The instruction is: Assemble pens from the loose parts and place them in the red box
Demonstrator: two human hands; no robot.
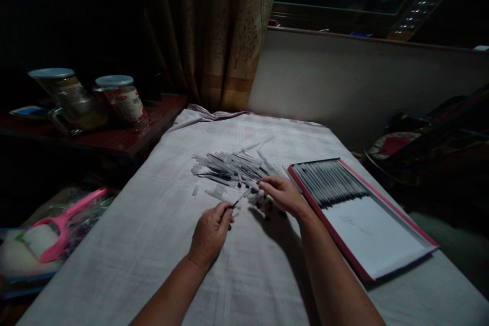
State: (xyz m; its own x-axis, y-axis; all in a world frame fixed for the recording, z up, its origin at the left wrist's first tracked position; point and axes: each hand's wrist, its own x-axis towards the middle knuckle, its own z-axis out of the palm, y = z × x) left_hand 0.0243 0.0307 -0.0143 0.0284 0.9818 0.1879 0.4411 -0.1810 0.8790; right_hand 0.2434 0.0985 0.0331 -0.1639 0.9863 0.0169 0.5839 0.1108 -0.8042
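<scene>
My left hand [212, 232] pinches the dark end of a slim pen [241, 197] between thumb and fingers. The pen slants up and to the right, in line with the fingertips of my right hand [280, 193], which are closed at its far end; the exact grip there is too small to make out. Just beyond both hands lies a loose heap of clear pens [233, 165] with dark tips and caps. To the right, a shallow red-edged box [385, 244] holds a neat row of pens [332, 183] in its far half; its near half shows a white bottom.
A pale checked cloth [153, 244] covers the table. On the left, a dark red side table [153, 130] bears lidded jars [124, 102] and a glass jug [78, 114]. A pink-handled tool [63, 224] lies lower left. A curtain [229, 35] hangs behind.
</scene>
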